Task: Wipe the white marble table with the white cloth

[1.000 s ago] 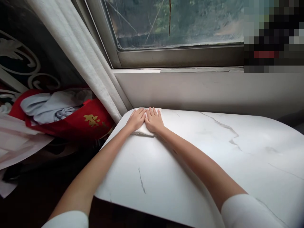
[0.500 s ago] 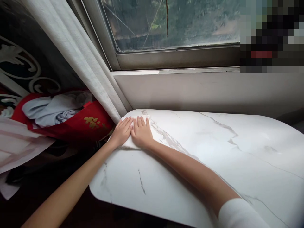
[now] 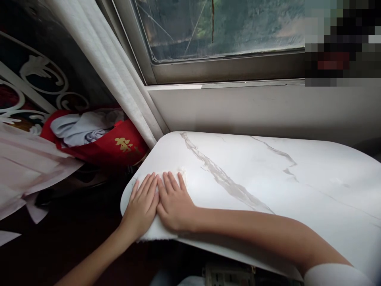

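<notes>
A white cloth (image 3: 160,233) lies flat on the white, grey-veined tabletop (image 3: 238,159), near its left end, with one edge at the table's front edge. My left hand (image 3: 143,204) presses flat on the cloth, fingers extended and slightly apart. Right beside it, my right hand (image 3: 176,202) also rests flat on the cloth, its fingers spread and pointing toward the window. The two hands touch at the thumbs. Most of the cloth is hidden under them.
A red bag (image 3: 104,145) holding pale clothes (image 3: 83,127) is left of the table. A light curtain (image 3: 119,67) hangs beside the window (image 3: 232,28). Pink fabric (image 3: 29,167) is at the far left. A device (image 3: 229,276) shows below the front edge.
Both hands and the cloth have moved from the back left part of the tabletop toward me, to the front edge. The view has shifted slightly.
</notes>
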Demonstrator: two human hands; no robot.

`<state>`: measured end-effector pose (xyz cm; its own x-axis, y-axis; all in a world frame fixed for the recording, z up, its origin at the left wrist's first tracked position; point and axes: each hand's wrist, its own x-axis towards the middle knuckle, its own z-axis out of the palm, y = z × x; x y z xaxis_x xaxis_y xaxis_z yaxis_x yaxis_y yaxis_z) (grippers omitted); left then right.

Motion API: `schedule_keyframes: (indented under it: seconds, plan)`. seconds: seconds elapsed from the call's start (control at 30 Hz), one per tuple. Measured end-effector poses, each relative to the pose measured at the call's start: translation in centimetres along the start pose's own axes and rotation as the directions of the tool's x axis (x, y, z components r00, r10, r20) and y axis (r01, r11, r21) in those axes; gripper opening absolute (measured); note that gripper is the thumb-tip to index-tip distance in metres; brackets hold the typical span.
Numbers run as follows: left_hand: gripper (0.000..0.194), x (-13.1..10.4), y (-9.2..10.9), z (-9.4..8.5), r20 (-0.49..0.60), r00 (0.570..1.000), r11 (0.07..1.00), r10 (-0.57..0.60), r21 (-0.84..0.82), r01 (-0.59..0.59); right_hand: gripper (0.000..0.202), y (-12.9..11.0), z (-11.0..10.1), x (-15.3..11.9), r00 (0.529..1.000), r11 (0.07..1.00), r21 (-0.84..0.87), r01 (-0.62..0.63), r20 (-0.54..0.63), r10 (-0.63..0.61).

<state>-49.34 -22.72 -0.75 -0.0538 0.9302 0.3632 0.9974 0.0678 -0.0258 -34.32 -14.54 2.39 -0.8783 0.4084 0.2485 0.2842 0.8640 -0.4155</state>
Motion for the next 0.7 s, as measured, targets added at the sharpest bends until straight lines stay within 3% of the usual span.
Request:
schedule_keyframes:
  seconds: [0.07, 0.2, 0.3, 0.4, 0.53, 0.7]
  plan:
    - [0.052, 3.1, -0.7, 1.0, 0.037, 0.999, 1.000, -0.021, -0.002, 0.021, 0.060, 1.9, 0.0, 1.9, 0.999, 0.999, -0.023, -0.041, -0.016, 0.041]
    - [0.051, 11.7, -1.5, 3.2, 0.140, 0.988, 0.997, -0.064, -0.031, 0.069, 0.059, 7.5, -0.7, 6.9, 0.991, 0.984, -0.118, -0.133, -0.034, 0.130]
    - [0.049, 18.0, -0.3, 4.9, 0.178, 0.978, 0.992, -0.107, -0.051, 0.118, 0.058, 12.2, -2.0, 9.3, 0.974, 0.953, -0.199, -0.227, -0.055, 0.220]
    - [0.048, 22.6, 2.1, 6.2, 0.197, 0.973, 0.988, -0.122, -0.071, 0.138, 0.057, 16.3, -3.6, 9.8, 0.949, 0.915, -0.251, -0.314, -0.092, 0.301]
    - [0.048, 25.2, 5.0, 7.1, 0.190, 0.975, 0.986, -0.114, -0.100, 0.135, 0.056, 19.3, -5.0, 8.6, 0.927, 0.884, -0.281, -0.374, -0.141, 0.348]
    - [0.048, 23.8, 7.0, 6.4, 0.200, 0.971, 0.980, -0.128, -0.122, 0.154, 0.057, 19.0, -5.2, 6.3, 0.935, 0.881, -0.315, -0.352, -0.158, 0.317]
